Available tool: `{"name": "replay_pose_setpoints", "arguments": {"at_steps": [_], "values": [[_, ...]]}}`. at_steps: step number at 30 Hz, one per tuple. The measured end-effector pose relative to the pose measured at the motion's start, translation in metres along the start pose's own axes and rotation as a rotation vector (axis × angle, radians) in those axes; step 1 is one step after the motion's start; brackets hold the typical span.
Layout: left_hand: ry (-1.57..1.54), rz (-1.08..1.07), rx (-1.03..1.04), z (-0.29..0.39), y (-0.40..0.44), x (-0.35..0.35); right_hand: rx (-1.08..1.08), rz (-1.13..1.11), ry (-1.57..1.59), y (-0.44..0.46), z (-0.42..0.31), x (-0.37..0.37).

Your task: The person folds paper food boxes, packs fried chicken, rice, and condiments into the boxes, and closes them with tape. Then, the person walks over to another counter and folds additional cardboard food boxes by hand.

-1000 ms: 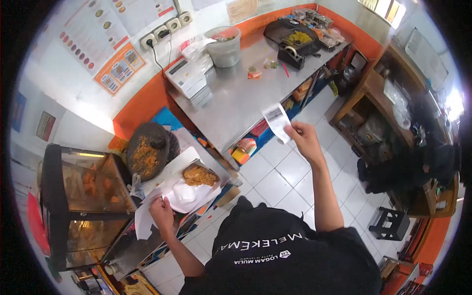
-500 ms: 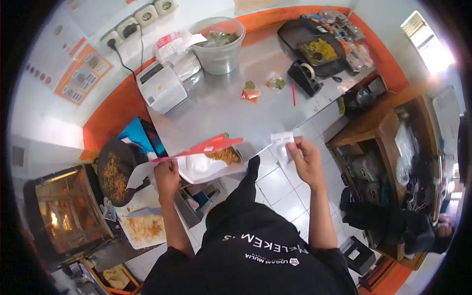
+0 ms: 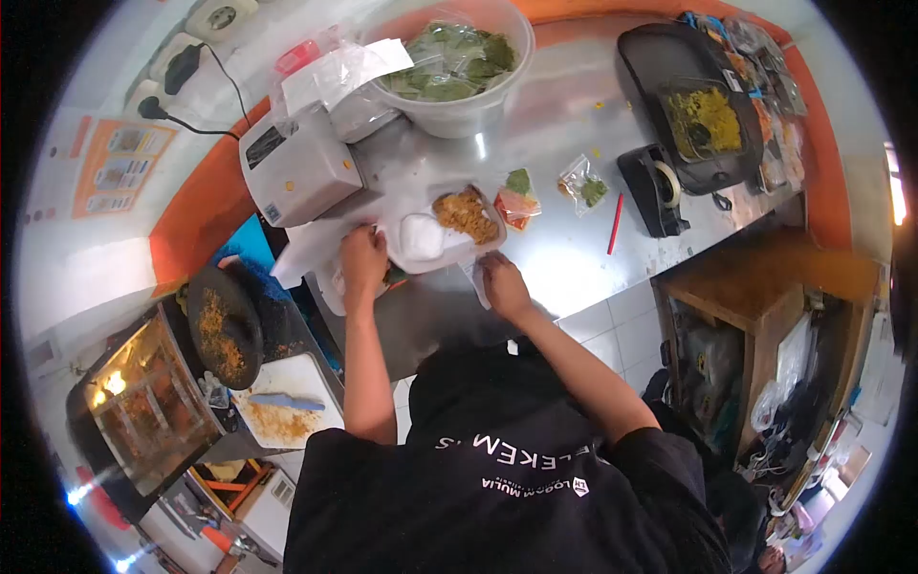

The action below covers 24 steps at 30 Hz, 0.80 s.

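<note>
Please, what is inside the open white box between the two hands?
In the box, a white bundle and crumbly brown food can be seen. What lies beneath them, or within the bundle, is covered.

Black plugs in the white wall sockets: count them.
2: the upper black plug, and the lower black plug, nearer the orange-and-white poster on the wall.

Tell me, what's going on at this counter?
A person has both hands by an open takeaway box on the metal counter. The left hand is at its left end; the right hand, near the front edge, holds a paper slip. Inside the box are a white bundle and crumbly brown food.
</note>
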<state>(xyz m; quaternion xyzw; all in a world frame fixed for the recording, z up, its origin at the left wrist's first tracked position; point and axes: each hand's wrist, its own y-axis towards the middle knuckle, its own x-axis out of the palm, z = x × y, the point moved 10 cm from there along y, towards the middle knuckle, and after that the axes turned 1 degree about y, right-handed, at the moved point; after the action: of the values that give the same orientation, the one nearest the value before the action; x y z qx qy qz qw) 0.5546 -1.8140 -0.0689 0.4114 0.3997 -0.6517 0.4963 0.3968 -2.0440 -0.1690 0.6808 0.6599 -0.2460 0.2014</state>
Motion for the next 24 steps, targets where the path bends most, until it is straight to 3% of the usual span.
{"name": "replay_pose_setpoints", "arguments": {"at_steps": [3, 6, 9, 12, 15, 18, 19, 21, 24], "values": [[0.036, 0.008, -0.065, -0.003, 0.02, 0.025, 0.21, -0.173, -0.141, 0.011, -0.009, -0.005], [0.013, -0.002, -0.096, -0.004, 0.033, 0.031, 0.143, -0.36, -0.214, 0.005, -0.007, -0.003], [-0.009, 0.001, -0.063, 0.002, 0.041, 0.032, 0.326, -0.604, -0.375, -0.005, -0.01, -0.014], [-0.065, -0.123, 0.002, 0.02, 0.047, 0.045, 0.268, -0.652, -0.519, -0.005, -0.014, -0.025], [-0.176, -0.122, -0.031, 0.029, 0.043, 0.039, 0.085, -0.504, -0.51, 0.008, -0.027, -0.05], [-0.293, 0.308, -0.069, 0.061, -0.001, -0.039, 0.13, -0.359, -0.414, 0.021, 0.006, -0.079], [-0.326, 0.231, -0.102, 0.066, -0.02, -0.03, 0.218, -0.319, -0.387, 0.037, -0.008, -0.108], [-0.391, 0.098, -0.166, 0.075, -0.05, -0.009, 0.163, -0.075, -0.353, 0.059, -0.022, -0.147], [-0.542, -0.084, -0.206, 0.089, -0.089, 0.065, -0.05, 0.021, -0.375, 0.075, -0.027, -0.142]]}}
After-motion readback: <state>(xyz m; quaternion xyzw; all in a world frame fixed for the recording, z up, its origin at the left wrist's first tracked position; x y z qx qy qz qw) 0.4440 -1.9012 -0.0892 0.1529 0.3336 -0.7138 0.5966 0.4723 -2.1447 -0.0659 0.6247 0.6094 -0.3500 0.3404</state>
